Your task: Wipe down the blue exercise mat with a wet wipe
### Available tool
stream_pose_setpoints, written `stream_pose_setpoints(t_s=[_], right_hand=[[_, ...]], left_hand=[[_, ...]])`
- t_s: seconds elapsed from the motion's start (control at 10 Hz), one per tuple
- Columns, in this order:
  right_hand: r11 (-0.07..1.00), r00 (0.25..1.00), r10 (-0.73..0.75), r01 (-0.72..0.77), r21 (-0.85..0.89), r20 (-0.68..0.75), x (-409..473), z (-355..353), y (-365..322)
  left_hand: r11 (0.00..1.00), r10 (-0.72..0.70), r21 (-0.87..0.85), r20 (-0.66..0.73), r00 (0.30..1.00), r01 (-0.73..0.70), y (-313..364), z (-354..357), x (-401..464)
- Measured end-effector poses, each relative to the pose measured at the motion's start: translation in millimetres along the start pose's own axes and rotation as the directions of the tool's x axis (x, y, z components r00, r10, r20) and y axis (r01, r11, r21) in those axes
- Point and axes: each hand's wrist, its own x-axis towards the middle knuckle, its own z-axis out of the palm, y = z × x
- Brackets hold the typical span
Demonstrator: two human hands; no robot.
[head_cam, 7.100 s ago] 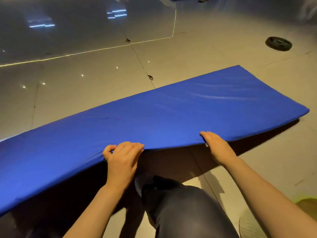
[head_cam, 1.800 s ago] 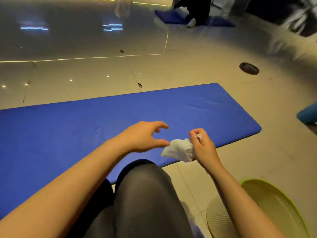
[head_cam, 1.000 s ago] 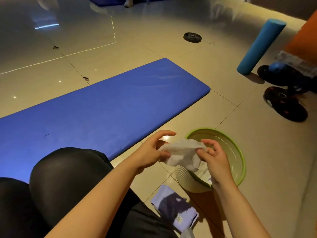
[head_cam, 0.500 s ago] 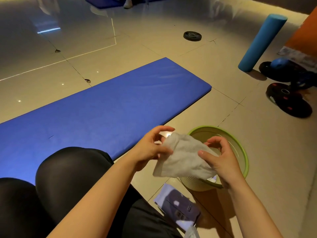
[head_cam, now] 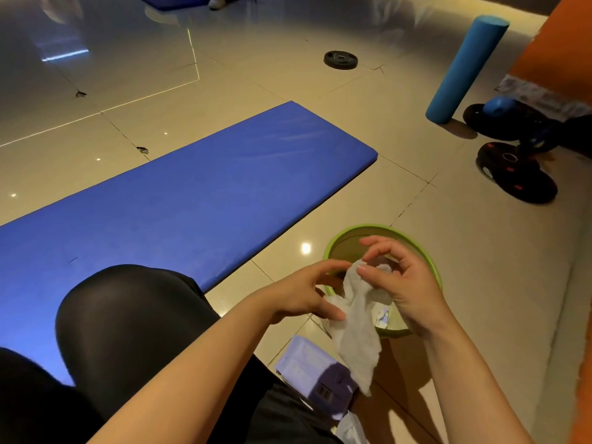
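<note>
The blue exercise mat [head_cam: 198, 200] lies flat on the tiled floor, running from the left edge to the middle right. A white wet wipe [head_cam: 357, 334] hangs down between my hands, in front of a green bin. My left hand [head_cam: 304, 293] pinches the wipe's left edge with thumb and fingers. My right hand [head_cam: 400, 280] pinches its top edge between thumb and forefinger, the other fingers curled above. Both hands are to the right of the mat, off its near edge, above my black-clad knee [head_cam: 128, 318].
A green bin [head_cam: 426, 264] stands on the floor under my hands. A pale purple wipes packet [head_cam: 317, 370] lies beside my leg. A blue foam roller [head_cam: 464, 68], dumbbells and weight plates [head_cam: 515, 168] sit at the right, and a lone plate [head_cam: 340, 59] lies farther back.
The mat was laid flat from being lifted by its edge. My view turned right to the bin. The wipe, spread wide half a second ago, now hangs bunched and longer between my hands.
</note>
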Motion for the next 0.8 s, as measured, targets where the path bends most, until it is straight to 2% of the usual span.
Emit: stream_pose_setpoints(t_s=[0.1, 0.2, 0.3, 0.4, 0.5, 0.6, 0.7, 0.8], right_hand=[[0.983, 0.999, -0.025, 0.020, -0.184, -0.024, 3.3, -25.7, -6.0], [0.836, 0.996, 0.084, -0.077, -0.543, -0.011, 4.7, -49.6, 0.6], [0.753, 0.966, 0.251, -0.154, -0.639, 0.063, -0.4, -56.9, 21.7], [0.829, 0.982, 0.183, -0.130, -0.545, 0.044, 3.9, -55.3, 44.7], [0.777, 0.984, 0.102, -0.169, -0.606, -0.144, 26.4, -62.1, 72.0], [0.569, 0.939, 0.306, -0.312, -0.761, -0.157, 53.5, -67.2, 105.8], [0.352, 0.819, 0.569, -0.319, -0.880, -0.070, 63.4, -61.6, 133.9], [0.375, 0.841, 0.527, -0.359, -0.855, -0.122, 65.5, -49.5, 131.6]], left_hand=[[0.999, -0.031, 0.034, -0.034, 0.999, 0.032, 3.9, 8.6, 10.6], [0.997, -0.009, -0.071, -0.157, 0.988, -0.002, 8.2, 15.2, 23.6], [0.968, 0.063, -0.226, -0.208, 0.976, -0.110, 19.1, 23.1, 35.3], [0.968, 0.090, -0.198, -0.304, 0.948, -0.156, 25.6, 31.0, 44.8], [0.999, 0.031, 0.039, -0.462, 0.886, -0.015, 18.8, 23.2, 48.8], [0.946, 0.027, 0.283, -0.552, 0.834, 0.157, 11.1, 6.3, 29.8], [0.887, 0.058, 0.404, -0.578, 0.814, 0.223, 5.7, -12.7, -2.5], [0.822, 0.108, 0.494, -0.623, 0.775, 0.283, 6.3, -37.2, -35.3]])
